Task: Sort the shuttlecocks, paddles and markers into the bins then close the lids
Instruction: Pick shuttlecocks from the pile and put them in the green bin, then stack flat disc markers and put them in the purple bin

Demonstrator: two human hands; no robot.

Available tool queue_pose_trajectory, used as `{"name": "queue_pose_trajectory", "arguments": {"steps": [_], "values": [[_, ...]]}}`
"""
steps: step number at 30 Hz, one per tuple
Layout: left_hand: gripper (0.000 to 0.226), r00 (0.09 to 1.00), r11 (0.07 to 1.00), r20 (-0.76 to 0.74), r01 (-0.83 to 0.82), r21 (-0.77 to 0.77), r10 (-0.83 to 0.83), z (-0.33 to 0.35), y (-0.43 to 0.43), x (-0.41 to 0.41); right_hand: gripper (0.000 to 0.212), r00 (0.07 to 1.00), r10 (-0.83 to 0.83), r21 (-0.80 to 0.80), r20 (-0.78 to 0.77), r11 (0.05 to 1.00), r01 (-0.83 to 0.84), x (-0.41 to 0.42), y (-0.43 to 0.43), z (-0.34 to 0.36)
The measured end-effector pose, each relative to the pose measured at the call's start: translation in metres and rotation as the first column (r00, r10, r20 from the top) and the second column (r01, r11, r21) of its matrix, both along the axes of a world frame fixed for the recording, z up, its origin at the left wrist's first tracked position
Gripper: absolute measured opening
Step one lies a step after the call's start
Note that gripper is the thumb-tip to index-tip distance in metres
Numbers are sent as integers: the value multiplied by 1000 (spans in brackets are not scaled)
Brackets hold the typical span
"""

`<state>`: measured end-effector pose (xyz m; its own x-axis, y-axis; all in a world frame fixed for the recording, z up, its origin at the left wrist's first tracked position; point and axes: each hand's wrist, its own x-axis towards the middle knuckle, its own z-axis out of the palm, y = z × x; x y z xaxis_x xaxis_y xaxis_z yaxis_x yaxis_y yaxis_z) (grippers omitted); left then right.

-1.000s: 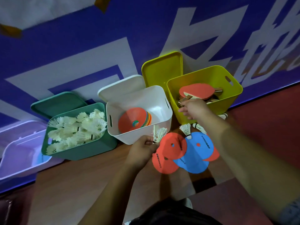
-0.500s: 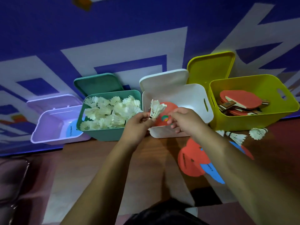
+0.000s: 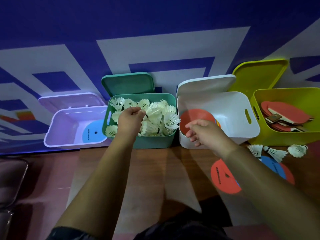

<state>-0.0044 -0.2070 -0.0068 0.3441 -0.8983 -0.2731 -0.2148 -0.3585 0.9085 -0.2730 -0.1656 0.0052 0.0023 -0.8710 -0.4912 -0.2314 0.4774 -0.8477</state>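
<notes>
While dark clothing is seen at the nearest edge, both forearms are stretched forward over a wood-grain surface. To the right on that surface an orange disc marker is laid flat, partly hidden by the right forearm, and a blue disc marker is overlapped with a second orange marker beyond the arm. Three loose shuttlecocks are scattered just past these, in front of the yellow-green bin. The right hand is held before the near wall of the white bin, its fingers loosely spread and nothing grasped. The left hand is held over the teal bin, knuckles up and fingers curled down among the heaped shuttlecocks; whether one is pinched cannot be told. Stacked markers, orange on top, are leaned inside the white bin, red-faced paddles are piled in the yellow-green bin, and a single blue marker is laid on the floor of the lilac bin at the far left. Behind the bins the lilac lid, teal lid, white lid and yellow-green lid are stood open against a blue-and-white wall
</notes>
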Motion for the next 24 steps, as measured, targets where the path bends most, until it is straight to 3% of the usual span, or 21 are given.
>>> {"name": "queue_pose_trajectory", "arguments": {"steps": [7, 13, 20, 24], "values": [[18, 990, 997, -132, 62, 48, -55, -20, 25, -28, 21, 997, -80, 22, 21, 997, 79, -13, 9, -13], [13, 931, 963, -298, 249, 99, -210, -29, 57, -99, 21, 975, -223, 74, -7, 972, 223, -51, 35, -38], [14, 769, 754, -422, 608, 250, -480, -55, 95, -196, 18, 912, -410, 225, -32, 886, 406, -148, 103, -86], [15, 771, 644, -368, 636, 426, -519, -80, 106, -237, 12, 870, -482, 268, -100, 829, 490, -199, 136, -109]]}}
